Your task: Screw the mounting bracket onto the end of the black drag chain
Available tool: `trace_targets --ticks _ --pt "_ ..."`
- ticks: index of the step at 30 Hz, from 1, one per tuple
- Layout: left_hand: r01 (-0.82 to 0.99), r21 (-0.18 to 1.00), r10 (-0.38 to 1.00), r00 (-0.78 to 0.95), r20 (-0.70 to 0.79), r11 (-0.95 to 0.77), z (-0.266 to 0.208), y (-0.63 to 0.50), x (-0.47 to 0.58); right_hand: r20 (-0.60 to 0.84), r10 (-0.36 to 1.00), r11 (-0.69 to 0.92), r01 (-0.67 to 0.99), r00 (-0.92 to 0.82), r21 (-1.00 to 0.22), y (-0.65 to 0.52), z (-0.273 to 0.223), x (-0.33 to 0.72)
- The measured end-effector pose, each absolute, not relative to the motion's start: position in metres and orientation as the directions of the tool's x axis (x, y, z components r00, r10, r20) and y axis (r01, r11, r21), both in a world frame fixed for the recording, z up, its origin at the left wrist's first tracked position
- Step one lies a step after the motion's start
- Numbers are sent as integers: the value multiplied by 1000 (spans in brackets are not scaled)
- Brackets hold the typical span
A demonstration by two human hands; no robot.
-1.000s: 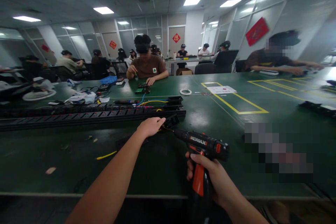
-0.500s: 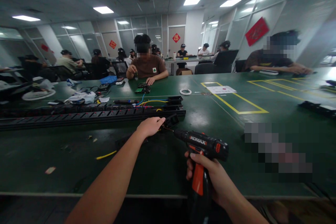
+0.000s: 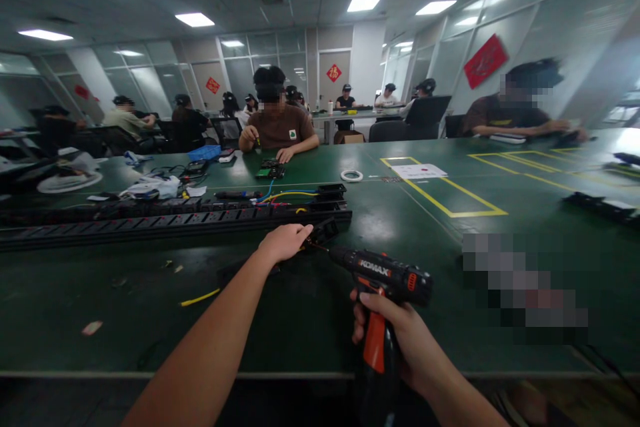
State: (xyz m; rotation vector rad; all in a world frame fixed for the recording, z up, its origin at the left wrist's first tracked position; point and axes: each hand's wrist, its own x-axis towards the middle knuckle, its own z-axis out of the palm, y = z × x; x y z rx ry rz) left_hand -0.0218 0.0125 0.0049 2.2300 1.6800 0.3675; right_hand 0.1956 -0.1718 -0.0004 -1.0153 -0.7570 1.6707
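Note:
My right hand (image 3: 387, 320) grips the handle of a black and orange cordless drill (image 3: 380, 273). The drill lies level and points left, its thin bit reaching the end of a small black housing (image 3: 326, 231). Closed around that housing is my left hand (image 3: 287, 240), thumb forward; the bit's tip is too small to place exactly. Under my left wrist a dark part (image 3: 235, 272) runs leftward, mostly hidden by the arm. Just beyond my left hand lies a long black power strip (image 3: 200, 220) with a row of sockets.
Blue and yellow wires (image 3: 285, 195) lead to black end pieces behind the strip. A yellow wire piece (image 3: 200, 297) and scraps lie on the green table (image 3: 280, 340). A white ring (image 3: 351, 175) sits farther back. Across the table a person (image 3: 280, 123) handles a circuit board (image 3: 271, 169).
The whole view has shifted slightly left. Both hands, the drill and the housing keep nearly the same positions relative to each other.

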Motion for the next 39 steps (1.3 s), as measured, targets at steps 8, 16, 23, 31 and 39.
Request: trace_targets --ticks 8,16,23,31,39 --pt "864 411 951 310 23 -291 6 12 -15 -274 954 -300 -417 -121 -858 -173 2 197" --pt "828 424 921 389 36 -366 8 18 5 -278 957 -285 -425 -79 -859 -175 2 208" --pt "817 399 897 441 35 -417 7 29 18 -276 960 -265 -459 -45 -848 -173 2 213" --pt "826 420 915 401 32 -377 5 28 15 -274 959 -277 -457 -75 -845 -173 0 215" --pt "828 413 915 401 35 -379 9 26 17 -271 959 -276 -485 -81 -830 -173 0 214"
